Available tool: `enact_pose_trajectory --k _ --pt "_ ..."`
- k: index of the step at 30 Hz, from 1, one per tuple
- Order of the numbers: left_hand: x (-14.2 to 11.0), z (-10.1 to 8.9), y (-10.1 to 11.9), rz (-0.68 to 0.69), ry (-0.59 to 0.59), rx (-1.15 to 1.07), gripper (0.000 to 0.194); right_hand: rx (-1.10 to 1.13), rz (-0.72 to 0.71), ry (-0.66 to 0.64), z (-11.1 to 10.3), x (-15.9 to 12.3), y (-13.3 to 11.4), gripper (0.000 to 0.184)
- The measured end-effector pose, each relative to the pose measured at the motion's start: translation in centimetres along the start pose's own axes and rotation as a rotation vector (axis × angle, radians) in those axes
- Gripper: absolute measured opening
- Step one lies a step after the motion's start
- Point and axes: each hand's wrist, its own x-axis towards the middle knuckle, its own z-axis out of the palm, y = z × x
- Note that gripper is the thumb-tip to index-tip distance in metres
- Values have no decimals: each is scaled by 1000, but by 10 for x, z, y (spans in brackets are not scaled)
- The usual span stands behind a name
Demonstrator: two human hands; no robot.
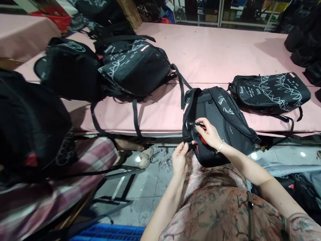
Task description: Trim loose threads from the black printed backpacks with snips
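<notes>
A black backpack (215, 113) with white lettering on one shoulder strap leans from the table edge onto my lap, its padded back panel facing up. My right hand (209, 134) is closed around small thread snips (193, 124), their dark metal tips pointing left over the bag's side. Some red shows beneath that hand; whether it belongs to the snips or the bag I cannot tell. My left hand (180, 155) pinches the black strap end (190, 146) at the bag's lower left corner, thumb against fingers.
The pink-covered table (213, 53) carries a patterned backpack (273, 92) on the right and more black backpacks (135, 68) on the left. Beside me on the left sits a person in a plaid garment (97, 157) with a dark backpack (30, 127). A blue crate (107, 232) stands on the floor.
</notes>
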Motion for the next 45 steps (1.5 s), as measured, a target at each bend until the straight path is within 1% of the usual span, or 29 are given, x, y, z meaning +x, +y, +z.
enact_pose_trajectory --k 2,5,8,10,15,23,26,29,34,38,41,45 --pt "1 0 4 -127 4 -127 25 -108 -85 52 -2 -10 15 15" --pt "2 -1 9 -249 3 -218 15 -271 -219 29 0 -26 36 14" --pt "4 -1 11 -305 -1 -267 10 -333 -345 9 4 -35 46 17" --pt "5 0 12 -325 4 -285 11 -350 -385 17 6 -36 48 19" --pt "4 0 13 -369 36 -317 14 -391 -401 -10 7 -35 48 20" --pt "7 -1 11 -410 90 -360 14 -405 -394 -14 3 -36 46 20" --pt "7 1 11 -416 75 -349 16 -406 -400 -15 3 -34 44 21" --pt "5 3 10 -410 62 -338 17 -438 -410 -44 5 -30 42 22" --pt "5 3 11 -405 85 -342 17 -470 -411 -60 6 -26 42 22" --pt "4 4 11 -407 72 -340 16 -461 -440 -72 5 -28 39 22" --pt "4 5 9 -396 60 -335 15 -509 -482 -99 4 -28 34 24" --pt "2 7 8 -370 56 -327 16 -581 -479 -128 5 -27 29 26"
